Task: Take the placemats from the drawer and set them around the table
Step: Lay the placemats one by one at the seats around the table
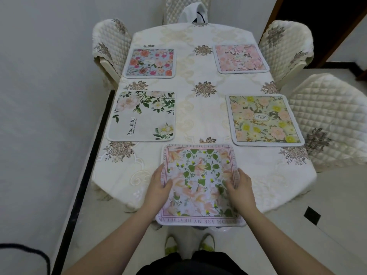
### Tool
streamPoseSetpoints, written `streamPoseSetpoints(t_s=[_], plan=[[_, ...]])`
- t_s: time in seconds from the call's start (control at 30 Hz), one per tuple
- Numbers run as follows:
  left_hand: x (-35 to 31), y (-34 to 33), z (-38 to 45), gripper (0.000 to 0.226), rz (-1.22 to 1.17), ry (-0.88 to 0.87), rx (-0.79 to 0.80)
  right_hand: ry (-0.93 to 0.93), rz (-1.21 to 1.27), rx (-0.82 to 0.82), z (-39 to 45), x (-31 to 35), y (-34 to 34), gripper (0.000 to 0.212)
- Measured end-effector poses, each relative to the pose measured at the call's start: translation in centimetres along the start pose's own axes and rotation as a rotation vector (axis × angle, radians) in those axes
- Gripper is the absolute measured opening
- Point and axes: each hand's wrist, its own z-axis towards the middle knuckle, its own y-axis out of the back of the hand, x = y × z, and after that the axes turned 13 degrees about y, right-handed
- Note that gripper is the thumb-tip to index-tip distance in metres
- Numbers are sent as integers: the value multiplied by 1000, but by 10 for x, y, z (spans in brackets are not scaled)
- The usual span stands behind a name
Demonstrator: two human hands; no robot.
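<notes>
On near placemat, border reads "YOUR GENTLE SMILE"; left placemat "Beautiful".

Five placemats on table

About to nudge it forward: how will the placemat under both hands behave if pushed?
The placemat looks thin and cloth-like, so probably light and floppy. Its near edge overhangs the table, so it may droop or slip off. Pushed on the tablecloth by the left hand and right hand, it might bunch.
</notes>
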Motion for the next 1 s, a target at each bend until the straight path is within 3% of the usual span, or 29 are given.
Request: streamPoseSetpoints(t_s=[0.13,0.3,0.43,0.73,1.0], plan=[[-5,10,-1,67,-321,137,57,-136,256,-60,4,-4,18,68],[4,16,3,70,-217,158,151,-184,325,78,2,-11,26,55],[10,16,4,68,-120,61,149,-106,270,80,-12,0,23,60],[-32,20,1,61,-144,-117,149,-74,363,-151,-43,15,52,59],[-93,-4,-11,64,-53,-256,301,-133,432,-395,-90,-3,101,64]])
